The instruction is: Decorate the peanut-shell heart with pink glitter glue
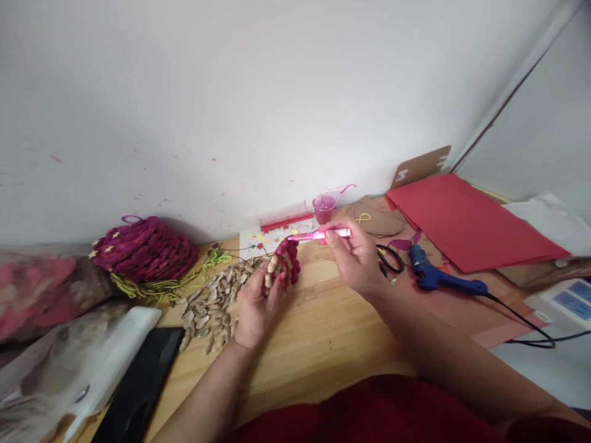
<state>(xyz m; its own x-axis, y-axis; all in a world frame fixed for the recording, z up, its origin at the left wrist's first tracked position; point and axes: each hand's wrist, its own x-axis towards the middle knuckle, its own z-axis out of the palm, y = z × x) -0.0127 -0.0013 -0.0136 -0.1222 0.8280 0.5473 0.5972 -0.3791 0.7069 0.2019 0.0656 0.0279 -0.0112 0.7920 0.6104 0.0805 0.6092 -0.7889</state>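
head | from above | facing forward, down | near the hands (255, 307)

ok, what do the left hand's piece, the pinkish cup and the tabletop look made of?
Piece: apparently peanut shells, part painted magenta; bare ones look tan, knobbly.
Cup: probably clear plastic, smooth, pink-smeared; looks see-through, though glass isn't ruled out.
Tabletop: wood or wood-look laminate, faint sheen; grain lines show.

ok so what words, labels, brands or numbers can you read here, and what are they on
No text is readable in this view.
White box at right: any print on its blue panels is too small and blurred.
Brush and glue gun: no lettering can be made out.
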